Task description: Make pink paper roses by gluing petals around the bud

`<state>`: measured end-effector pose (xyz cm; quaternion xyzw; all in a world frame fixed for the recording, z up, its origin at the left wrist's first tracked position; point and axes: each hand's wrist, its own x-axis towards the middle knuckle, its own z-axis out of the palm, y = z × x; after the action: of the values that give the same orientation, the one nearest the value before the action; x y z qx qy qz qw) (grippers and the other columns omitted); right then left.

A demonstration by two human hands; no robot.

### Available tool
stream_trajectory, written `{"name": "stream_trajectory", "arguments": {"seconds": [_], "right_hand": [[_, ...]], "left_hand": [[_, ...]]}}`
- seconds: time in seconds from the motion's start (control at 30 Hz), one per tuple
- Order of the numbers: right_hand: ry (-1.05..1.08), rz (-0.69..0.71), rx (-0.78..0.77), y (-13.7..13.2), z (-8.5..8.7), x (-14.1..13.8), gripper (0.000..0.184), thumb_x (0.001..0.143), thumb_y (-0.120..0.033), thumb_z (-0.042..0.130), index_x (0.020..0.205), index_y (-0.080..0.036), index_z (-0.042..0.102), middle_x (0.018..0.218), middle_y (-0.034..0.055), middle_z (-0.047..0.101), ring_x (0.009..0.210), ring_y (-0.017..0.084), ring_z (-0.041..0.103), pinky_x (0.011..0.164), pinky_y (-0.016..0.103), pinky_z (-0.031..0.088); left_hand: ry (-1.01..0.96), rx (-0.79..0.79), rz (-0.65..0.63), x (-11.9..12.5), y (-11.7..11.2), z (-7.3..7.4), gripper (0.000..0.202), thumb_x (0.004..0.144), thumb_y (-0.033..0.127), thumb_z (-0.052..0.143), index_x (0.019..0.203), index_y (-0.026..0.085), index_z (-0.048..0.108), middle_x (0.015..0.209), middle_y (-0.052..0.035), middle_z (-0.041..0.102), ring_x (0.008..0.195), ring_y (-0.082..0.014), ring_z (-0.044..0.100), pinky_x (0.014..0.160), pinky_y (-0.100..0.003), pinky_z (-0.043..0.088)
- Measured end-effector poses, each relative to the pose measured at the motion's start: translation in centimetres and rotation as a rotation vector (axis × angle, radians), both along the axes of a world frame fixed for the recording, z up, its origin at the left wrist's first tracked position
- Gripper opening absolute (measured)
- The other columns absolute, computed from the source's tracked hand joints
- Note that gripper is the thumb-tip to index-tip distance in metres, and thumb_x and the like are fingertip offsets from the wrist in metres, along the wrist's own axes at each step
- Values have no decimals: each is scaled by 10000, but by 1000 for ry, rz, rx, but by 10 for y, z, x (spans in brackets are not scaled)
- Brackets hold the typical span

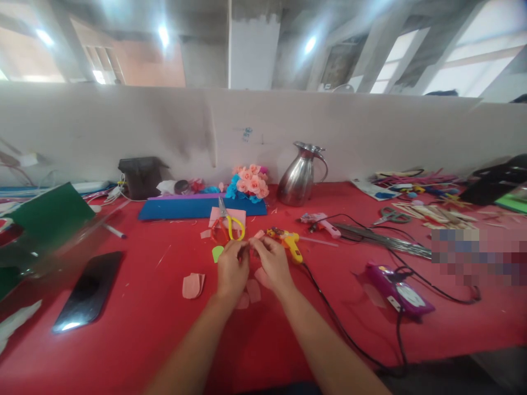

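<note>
Near the middle of the table, my left hand and my right hand meet with fingertips pinched together. Between them is a small pink petal piece, partly covered by the fingers. Loose pink petals lie under and between my wrists, and a stack of cut pink petals rests to the left. Just beyond my left hand are scissors with red and yellow handles, on a pink sheet. A yellow glue gun lies beside my right hand. A light green piece is left of my fingers.
Behind stand pink flowers, a blue sheet and a steel jug. On the right are a pink glue gun, wire stems and a purple power strip with trailing cords. A phone lies left.
</note>
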<state>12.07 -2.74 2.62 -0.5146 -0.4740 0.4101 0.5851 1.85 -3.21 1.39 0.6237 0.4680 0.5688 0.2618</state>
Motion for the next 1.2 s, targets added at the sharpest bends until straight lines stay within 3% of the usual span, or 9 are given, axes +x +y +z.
{"name": "stream_trajectory", "arguments": {"seconds": [0.23,0.4,0.7,0.93,1.2], "right_hand": [[59,43,26,2,-4,1,258,732,-404,605,668,-155,634,593,-12,546,574,116,473,547,236,364],[67,78,32,-2,4,-1,257,727,-400,626,631,-161,616,567,-22,527,548,104,454,537,232,370],[163,236,92,-6,7,-1,172,680,-329,697,802,-210,680,775,12,671,698,150,591,683,285,481],[76,226,143,-7,7,0,171,692,-339,690,791,-200,675,695,4,656,615,141,579,620,274,471],[86,178,142,-6,7,0,197,678,-355,696,723,-192,594,622,-15,586,552,131,538,553,263,450]], "left_hand": [[-317,-228,-136,1,1,6,102,744,219,578,785,158,650,730,-34,632,647,-130,548,615,-236,409],[-509,-339,-200,-2,2,10,140,708,290,642,691,151,635,627,7,581,572,-87,482,588,-211,374],[-965,-617,-515,-17,9,12,138,589,194,725,643,145,608,539,34,490,503,-55,424,516,-189,320],[-996,-644,-589,-16,12,7,166,570,176,739,663,137,607,581,20,525,527,-60,447,546,-198,344],[-968,-598,-562,-10,10,7,201,603,211,737,721,164,582,644,25,527,543,-59,450,551,-199,348]]}}
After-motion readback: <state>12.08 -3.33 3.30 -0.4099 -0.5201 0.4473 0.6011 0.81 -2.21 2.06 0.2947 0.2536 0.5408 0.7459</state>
